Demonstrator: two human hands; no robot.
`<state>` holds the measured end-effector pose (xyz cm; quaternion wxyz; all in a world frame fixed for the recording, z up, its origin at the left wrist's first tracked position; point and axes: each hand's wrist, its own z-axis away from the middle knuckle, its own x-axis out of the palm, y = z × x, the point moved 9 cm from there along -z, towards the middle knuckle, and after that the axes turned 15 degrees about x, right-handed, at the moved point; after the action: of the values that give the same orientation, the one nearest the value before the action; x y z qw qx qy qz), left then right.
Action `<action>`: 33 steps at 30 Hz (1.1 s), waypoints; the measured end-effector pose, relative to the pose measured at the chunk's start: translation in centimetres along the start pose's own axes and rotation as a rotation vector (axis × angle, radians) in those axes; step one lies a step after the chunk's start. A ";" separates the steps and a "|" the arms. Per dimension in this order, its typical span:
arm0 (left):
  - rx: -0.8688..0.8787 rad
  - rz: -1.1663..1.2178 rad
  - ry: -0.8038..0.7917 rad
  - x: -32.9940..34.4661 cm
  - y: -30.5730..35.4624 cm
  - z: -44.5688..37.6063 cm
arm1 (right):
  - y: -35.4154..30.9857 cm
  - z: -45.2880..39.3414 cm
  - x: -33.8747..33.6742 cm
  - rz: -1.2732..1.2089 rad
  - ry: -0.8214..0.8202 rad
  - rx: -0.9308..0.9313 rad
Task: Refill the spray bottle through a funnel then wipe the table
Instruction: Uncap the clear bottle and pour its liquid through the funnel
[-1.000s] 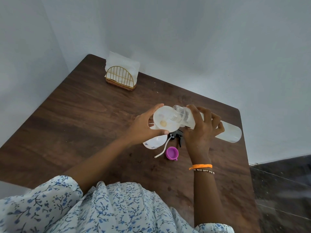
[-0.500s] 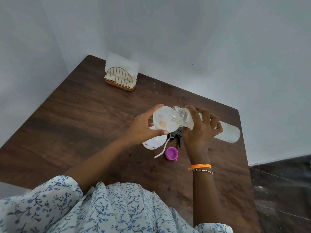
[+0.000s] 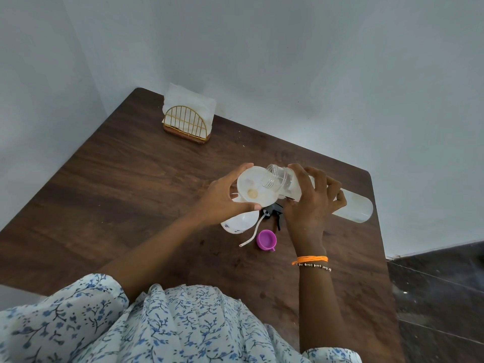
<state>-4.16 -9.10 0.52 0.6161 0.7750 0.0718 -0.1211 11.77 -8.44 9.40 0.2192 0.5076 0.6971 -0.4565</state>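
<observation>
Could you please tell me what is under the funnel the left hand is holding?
The white spray bottle stands under the funnel; its neck and the funnel's spout are covered by the left hand.

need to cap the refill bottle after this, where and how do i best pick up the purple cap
Take the purple cap by its round rim, coming straight down from above. It sits open side up on the table, so thumb and finger can pinch across the wall. Keep the grip off the small tab at its near edge, and come in from the right, away from the white dip tube.
</observation>
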 end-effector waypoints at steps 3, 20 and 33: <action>0.003 -0.009 -0.002 0.0 0.0 0.0 | 0.0 0.0 0.0 0.002 -0.004 -0.002; 0.005 -0.017 -0.002 0.0 0.1 -0.1 | -0.1 0.1 0.0 0.002 -0.002 -0.004; 0.004 -0.012 -0.001 0.0 0.1 -0.1 | 0.0 0.0 0.0 -0.008 -0.014 0.004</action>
<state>-4.14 -9.06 0.62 0.6140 0.7757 0.0758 -0.1251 11.76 -8.39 9.37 0.2213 0.5021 0.6966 -0.4622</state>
